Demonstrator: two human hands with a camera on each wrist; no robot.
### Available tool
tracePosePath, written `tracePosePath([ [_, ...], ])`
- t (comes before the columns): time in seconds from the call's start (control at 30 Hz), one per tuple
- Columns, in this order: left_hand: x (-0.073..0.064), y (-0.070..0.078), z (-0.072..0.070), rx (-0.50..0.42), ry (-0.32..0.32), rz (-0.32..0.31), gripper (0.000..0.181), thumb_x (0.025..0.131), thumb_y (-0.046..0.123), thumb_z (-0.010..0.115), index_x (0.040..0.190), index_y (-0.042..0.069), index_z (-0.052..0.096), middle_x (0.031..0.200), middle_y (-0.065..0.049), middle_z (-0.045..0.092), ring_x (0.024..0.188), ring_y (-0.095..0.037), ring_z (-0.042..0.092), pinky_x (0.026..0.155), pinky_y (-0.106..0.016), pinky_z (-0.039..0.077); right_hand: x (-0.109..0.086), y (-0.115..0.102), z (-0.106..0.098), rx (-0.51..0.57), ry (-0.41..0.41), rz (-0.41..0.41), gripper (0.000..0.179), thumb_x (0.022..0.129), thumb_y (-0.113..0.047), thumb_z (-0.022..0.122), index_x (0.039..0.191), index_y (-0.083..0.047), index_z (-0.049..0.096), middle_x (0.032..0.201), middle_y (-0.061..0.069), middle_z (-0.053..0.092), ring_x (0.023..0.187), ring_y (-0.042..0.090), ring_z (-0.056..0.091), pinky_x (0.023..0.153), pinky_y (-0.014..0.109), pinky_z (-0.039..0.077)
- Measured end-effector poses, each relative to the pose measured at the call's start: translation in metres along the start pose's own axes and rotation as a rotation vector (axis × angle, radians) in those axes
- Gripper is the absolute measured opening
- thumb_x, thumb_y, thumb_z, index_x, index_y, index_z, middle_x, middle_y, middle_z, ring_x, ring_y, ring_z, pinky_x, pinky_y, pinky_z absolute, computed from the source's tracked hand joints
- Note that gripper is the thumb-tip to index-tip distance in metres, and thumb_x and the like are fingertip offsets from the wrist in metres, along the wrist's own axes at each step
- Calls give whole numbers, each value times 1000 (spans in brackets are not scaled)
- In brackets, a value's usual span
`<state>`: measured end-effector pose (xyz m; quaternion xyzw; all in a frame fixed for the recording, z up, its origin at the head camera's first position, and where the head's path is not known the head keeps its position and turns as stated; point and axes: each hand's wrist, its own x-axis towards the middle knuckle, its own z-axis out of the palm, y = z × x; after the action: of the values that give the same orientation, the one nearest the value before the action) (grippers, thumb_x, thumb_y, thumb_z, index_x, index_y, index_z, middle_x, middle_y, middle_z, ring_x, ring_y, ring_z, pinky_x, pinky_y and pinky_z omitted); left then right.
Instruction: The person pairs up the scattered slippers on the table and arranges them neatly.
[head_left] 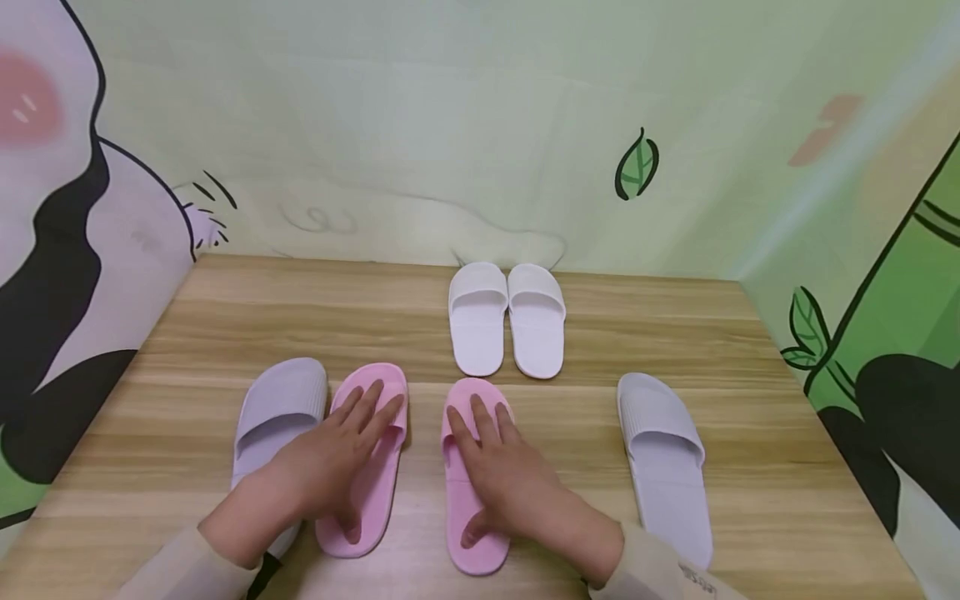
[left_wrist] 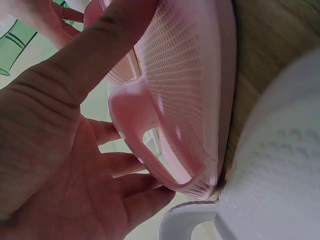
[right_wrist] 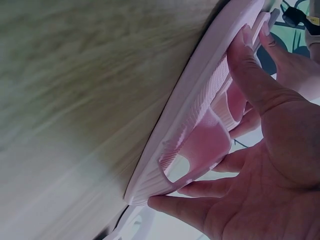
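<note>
Six slippers lie on a wooden surface [head_left: 780, 467], toes toward its back edge, where it meets a pale painted wall [head_left: 360, 100]. My left hand [head_left: 330, 467] spreads over the left pink slipper [head_left: 372, 500], and my right hand [head_left: 513, 483] over the right pink slipper [head_left: 461, 492]. Neither grip is closed: my fingers reach fairly straight over the straps toward the toes, and each thumb lies toward the heel. To my judgement, this light, full-length touch suits steadying soft footwear from above. The pink pair lies between the left and right edges, with a strip of bare wood between them.

The left grey slipper [head_left: 281, 408] is just beside the left pink one, partly hidden by my arm, so there is little room on that side. The right grey slipper [head_left: 671, 492] lies toward the right edge, apart from its match; bare wood on both sides of it gives more room. Close to the back edge, the two white slippers [head_left: 477, 333] touch side by side, aligned as a pair. The front edge is out of sight.
</note>
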<state>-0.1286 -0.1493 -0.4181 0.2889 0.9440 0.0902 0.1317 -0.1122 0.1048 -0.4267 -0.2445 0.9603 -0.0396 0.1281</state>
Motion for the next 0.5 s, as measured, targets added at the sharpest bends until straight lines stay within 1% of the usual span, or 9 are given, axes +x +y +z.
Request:
tracePosePath([
  [0.2, 0, 0, 3, 5, 14, 0, 153, 43, 39, 104, 164, 1, 19, 169, -33, 12, 154, -56, 19, 124, -62, 29, 8, -9, 2, -9, 14, -7, 150, 52, -58, 98, 167, -14, 14, 172, 25, 15, 152, 55, 27, 118, 52, 43],
  [0.37, 0, 0, 4, 7, 27, -1, 154, 41, 38, 105, 164, 0, 21, 169, -34, 14, 153, -57, 21, 123, -63, 30, 15, -16, 4, -8, 17, -15, 149, 52, -60, 98, 167, -15, 14, 172, 24, 16, 152, 54, 28, 113, 53, 49],
  [0.5, 1, 0, 4, -11, 29, -11, 153, 40, 36, 105, 164, 2, 21, 169, -33, 13, 153, -58, 21, 122, -64, 31, 19, -19, 4, -8, 16, -24, 148, 54, -60, 97, 168, -16, 13, 172, 22, 15, 154, 52, 26, 115, 52, 46],
])
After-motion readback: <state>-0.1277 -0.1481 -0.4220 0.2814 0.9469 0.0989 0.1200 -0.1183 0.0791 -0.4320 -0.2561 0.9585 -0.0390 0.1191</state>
